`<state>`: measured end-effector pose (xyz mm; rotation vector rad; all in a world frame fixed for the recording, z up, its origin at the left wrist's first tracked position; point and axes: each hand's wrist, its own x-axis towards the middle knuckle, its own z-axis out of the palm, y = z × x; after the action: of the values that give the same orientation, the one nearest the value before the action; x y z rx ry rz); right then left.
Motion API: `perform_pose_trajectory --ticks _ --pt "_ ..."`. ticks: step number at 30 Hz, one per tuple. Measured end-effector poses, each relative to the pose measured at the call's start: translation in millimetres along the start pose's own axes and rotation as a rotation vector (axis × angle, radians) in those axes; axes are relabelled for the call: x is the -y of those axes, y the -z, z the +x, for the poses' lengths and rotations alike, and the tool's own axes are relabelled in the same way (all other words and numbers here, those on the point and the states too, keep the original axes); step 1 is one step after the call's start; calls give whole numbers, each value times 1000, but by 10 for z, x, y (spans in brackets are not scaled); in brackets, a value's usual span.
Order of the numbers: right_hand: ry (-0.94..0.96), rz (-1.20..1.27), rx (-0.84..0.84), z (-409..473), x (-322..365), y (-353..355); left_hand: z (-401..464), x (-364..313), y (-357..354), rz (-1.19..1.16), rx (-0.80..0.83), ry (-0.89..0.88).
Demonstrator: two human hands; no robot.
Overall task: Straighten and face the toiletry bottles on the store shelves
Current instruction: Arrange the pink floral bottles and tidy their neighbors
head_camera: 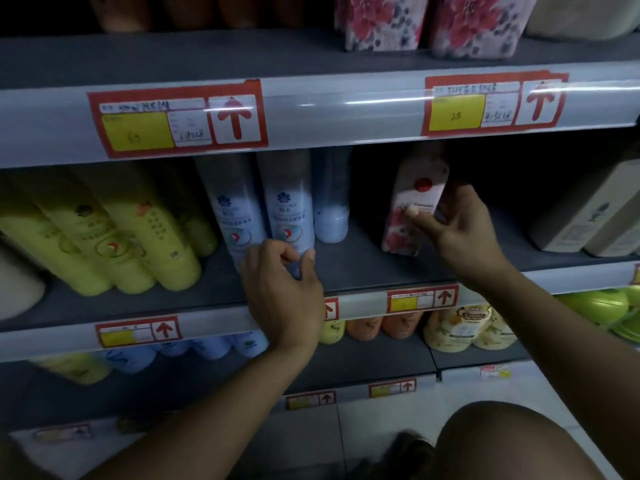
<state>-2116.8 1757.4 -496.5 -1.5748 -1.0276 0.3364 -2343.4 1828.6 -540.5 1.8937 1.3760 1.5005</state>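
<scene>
L hand [282,289] grips blue bottle [290,216]; R hand [459,226] pinches floral bottle [412,206].

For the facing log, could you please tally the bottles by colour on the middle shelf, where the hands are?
Yellow-green bottles: at least 4
Light blue bottles: 3
White floral bottle: 1
Beige bottles: 2
Total: at least 10

Grey shelf [346,265]; yellow bottles [114,237], blue bottles [291,209], floral bottle [412,206]
</scene>
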Motion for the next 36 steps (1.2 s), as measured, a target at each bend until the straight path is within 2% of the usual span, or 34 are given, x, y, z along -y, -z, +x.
perform_pose_trajectory --ticks 5,12,19,26,32,36 --pt "10 -122 38 218 -28 -53 0 22 -19 -29 -11 20" --pt "-11 -152 131 288 -57 -4 7 -7 -34 -20 0 44" --pt "7 -214 135 363 -52 -40 3 -62 -52 -8 -7 105" --pt "10 -273 80 359 -94 -75 14 -123 -67 12 -21 133" --pt "-117 -366 77 167 -60 -189 14 -138 -58 16 -22 152" --pt "-125 -463 -27 140 -89 -300 12 -141 -58 23 -25 151"
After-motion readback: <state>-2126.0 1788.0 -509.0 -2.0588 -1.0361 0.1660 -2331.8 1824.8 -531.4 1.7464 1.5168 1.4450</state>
